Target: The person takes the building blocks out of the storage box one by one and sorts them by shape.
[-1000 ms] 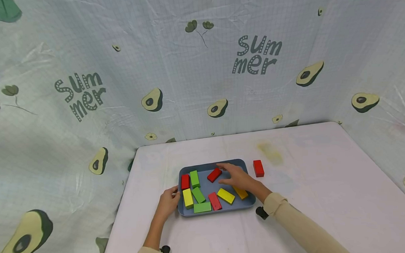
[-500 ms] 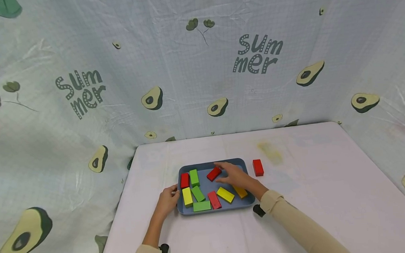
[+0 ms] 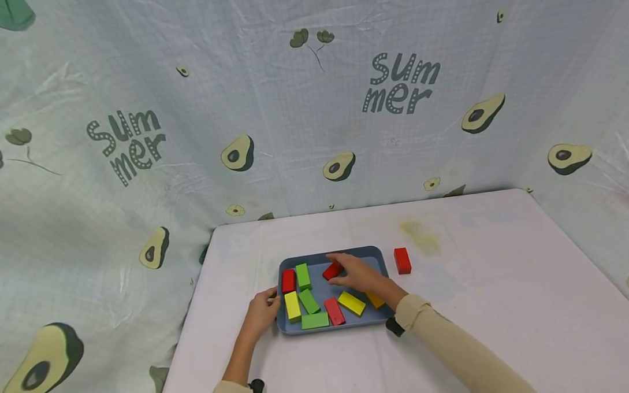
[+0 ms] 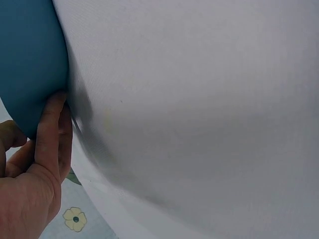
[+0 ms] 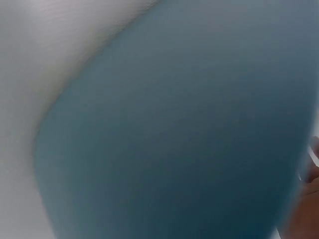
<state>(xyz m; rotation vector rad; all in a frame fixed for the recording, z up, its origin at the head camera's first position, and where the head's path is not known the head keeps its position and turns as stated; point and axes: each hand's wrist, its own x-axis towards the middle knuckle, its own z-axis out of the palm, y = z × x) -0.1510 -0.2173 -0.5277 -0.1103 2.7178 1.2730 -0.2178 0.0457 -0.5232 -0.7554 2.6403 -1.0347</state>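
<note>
The blue-grey tray [image 3: 350,326] holds red, green, yellow and orange blocks. At its left rim, my left hand [image 3: 260,315] touches the outer side with fairly straight fingers; the left wrist view shows these fingers [image 4: 48,129] against the tray wall [image 4: 32,55]. My right hand [image 3: 360,274] is over the tray, thumb and fingers spread around a red block [image 3: 332,270], partly covered by the hand. No firm grip on it shows. In the right wrist view the tray [image 5: 174,124] fills most of the picture, with part of the hand [image 5: 306,214] at the right edge.
Another red block [image 3: 402,261] lies on the table outside the tray, to its right. Green, yellow and red blocks cluster in the tray's left half; an orange block [image 3: 375,300] is partly under the right forearm. Patterned cloth [image 3: 290,105] hangs behind the table.
My right hand has moved a little left, closer around the red block, and its fingers now cover more of it. My left hand stays at the tray's left rim.
</note>
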